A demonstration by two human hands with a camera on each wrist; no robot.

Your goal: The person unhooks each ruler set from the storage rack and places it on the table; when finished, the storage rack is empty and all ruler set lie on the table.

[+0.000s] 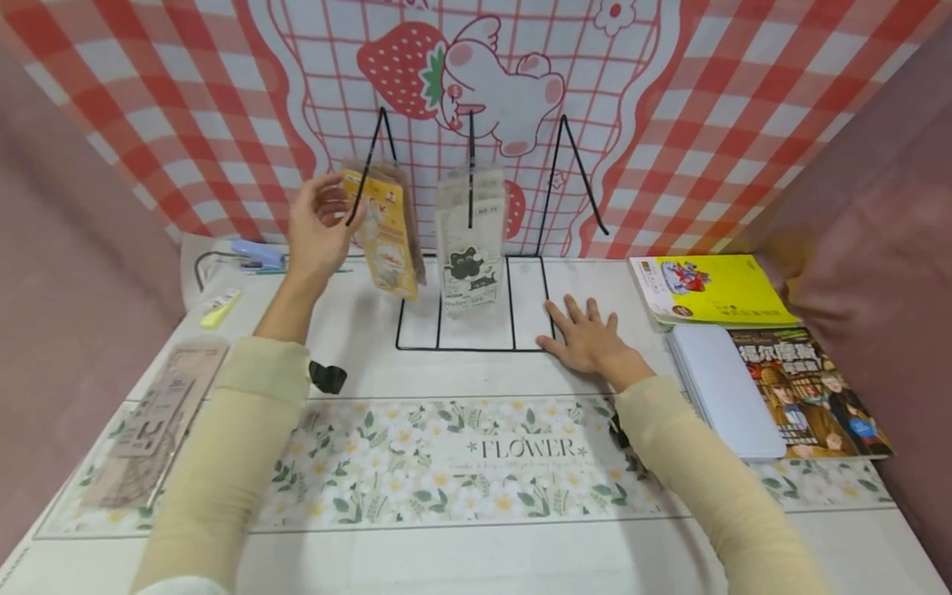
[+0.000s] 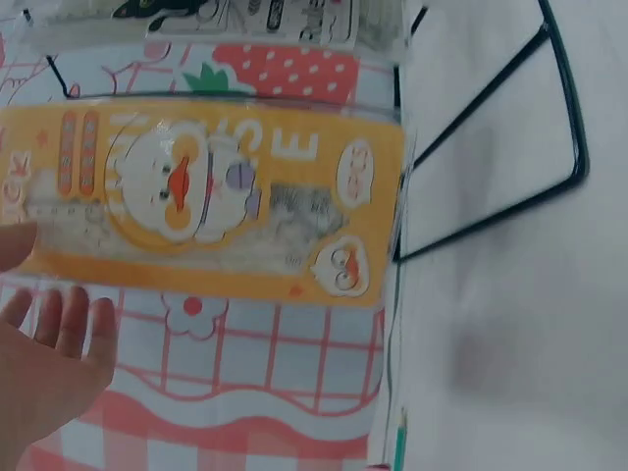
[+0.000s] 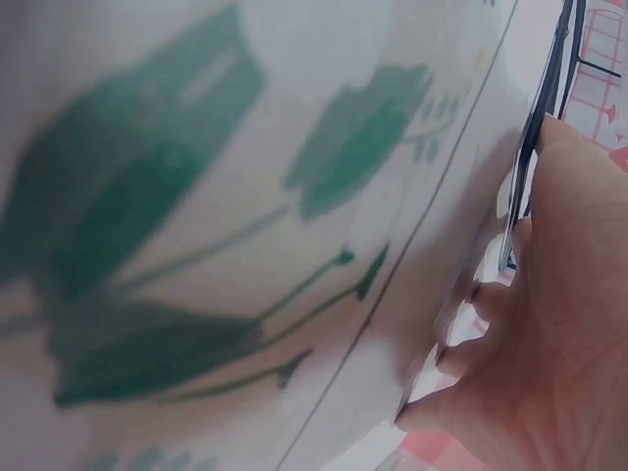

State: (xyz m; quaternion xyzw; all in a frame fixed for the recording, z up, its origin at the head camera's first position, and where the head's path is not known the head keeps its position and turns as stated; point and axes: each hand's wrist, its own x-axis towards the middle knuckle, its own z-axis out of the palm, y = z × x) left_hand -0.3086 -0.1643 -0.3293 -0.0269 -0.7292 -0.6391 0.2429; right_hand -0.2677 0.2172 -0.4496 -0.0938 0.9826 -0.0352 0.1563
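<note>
A black wire display rack [image 1: 476,349] stands on the table with three hanging arms. On its left arm hangs a yellow ruler-set packet [image 1: 387,235] with a white duck print, with brownish packets behind it. My left hand [image 1: 318,223] is at that packet's upper left edge. In the left wrist view the thumb overlaps the packet's front, while the fingertips [image 2: 74,309] show apart from its edge. Several clear ruler-set packets [image 1: 468,248] with black cats hang on the middle arm. My right hand [image 1: 591,340] lies spread on the table, touching the rack's front right base corner.
To the right lie a yellow book [image 1: 714,289], a dark illustrated book [image 1: 818,397] and a pale blue case [image 1: 725,388]. At left are a pinkish packet [image 1: 156,421], a yellow highlighter-like item [image 1: 220,307] and a blue object [image 1: 258,253]. Checked cloth [image 1: 223,124] hangs behind.
</note>
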